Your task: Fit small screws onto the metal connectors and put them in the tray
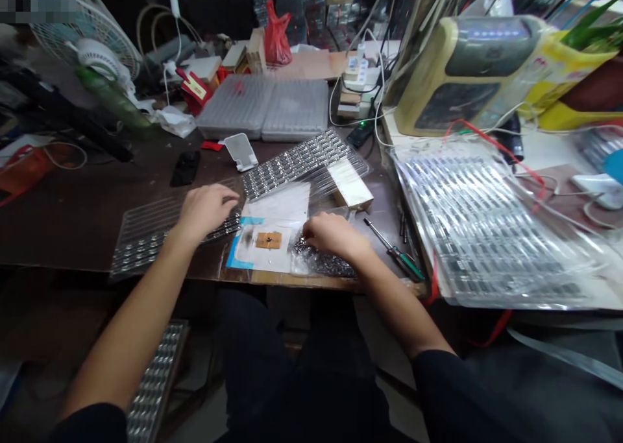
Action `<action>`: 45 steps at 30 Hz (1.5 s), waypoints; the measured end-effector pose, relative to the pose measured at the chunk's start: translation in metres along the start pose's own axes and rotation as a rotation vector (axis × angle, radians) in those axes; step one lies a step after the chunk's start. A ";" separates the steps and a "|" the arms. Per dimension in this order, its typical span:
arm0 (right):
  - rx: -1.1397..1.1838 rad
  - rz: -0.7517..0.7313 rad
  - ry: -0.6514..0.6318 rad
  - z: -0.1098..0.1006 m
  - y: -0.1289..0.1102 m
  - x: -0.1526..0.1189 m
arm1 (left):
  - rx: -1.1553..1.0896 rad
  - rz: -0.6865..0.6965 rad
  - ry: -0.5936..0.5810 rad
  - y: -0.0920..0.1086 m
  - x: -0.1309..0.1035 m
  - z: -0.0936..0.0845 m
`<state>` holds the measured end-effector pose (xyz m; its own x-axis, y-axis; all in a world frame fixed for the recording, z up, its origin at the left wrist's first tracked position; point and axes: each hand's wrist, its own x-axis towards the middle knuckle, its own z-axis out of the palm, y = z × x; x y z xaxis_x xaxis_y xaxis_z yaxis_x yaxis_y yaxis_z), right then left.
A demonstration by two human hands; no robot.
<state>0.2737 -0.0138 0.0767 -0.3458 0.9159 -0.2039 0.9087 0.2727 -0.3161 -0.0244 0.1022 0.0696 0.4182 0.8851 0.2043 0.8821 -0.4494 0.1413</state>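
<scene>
My left hand [207, 211] is over the right part of a clear ribbed tray [146, 221] with rows of shiny metal parts. Its fingers are bent together, and whatever they hold is hidden. My right hand [331, 233] has its fingers closed down at a heap of small dark metal pieces [331, 263] on clear plastic; what is in them cannot be made out. Between the hands, a small brown block [268, 240] with a dark spot in its middle lies on a white sheet [280, 259] edged with blue tape.
Behind the hands are a slanted tray of metal parts [296, 164] and a white box [351, 183]. A green-handled screwdriver [396, 251] lies at right, beside stacked filled trays [487, 229]. Closed plastic cases [294, 109], a phone stand [240, 151] and a fan [92, 41] stand farther back.
</scene>
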 end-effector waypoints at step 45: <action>0.022 -0.291 0.163 0.066 -0.053 0.042 | -0.884 -0.228 0.269 0.062 -0.097 0.061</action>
<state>0.1955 -0.0090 0.0239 -0.5464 0.8361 0.0482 0.7714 0.5249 -0.3597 0.0028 -0.0043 -0.0003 0.0949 0.9547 0.2819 0.4066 -0.2956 0.8644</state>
